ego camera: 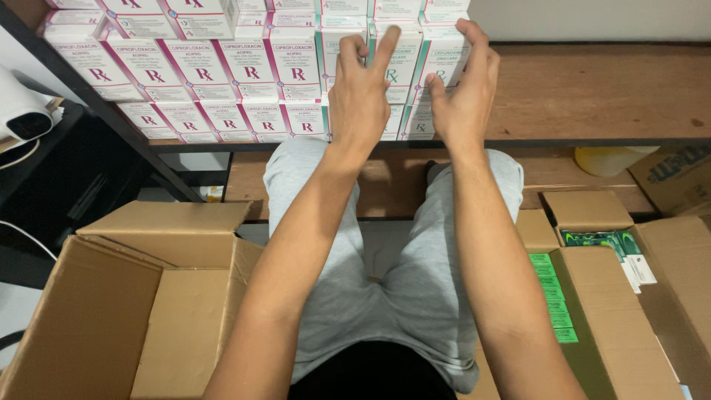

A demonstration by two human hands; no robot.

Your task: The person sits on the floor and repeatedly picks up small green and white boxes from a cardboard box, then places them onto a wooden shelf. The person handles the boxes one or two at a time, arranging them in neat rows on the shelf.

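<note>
On the shelf, both hands — left hand (361, 96), right hand (461, 92) — press spread fingers against teal-striped boxes (396, 70).

Left arm: bare, stretched forward and up from the lower left.
Left hand (361, 96): back toward the camera, index and middle fingers (386, 46) raised and spread, the others curled.
Right arm: bare, stretched forward alongside the left.
Right hand (464, 92): open, fingers up, thumb angled inward.
Legs: in grey shorts, knees apart.
</note>
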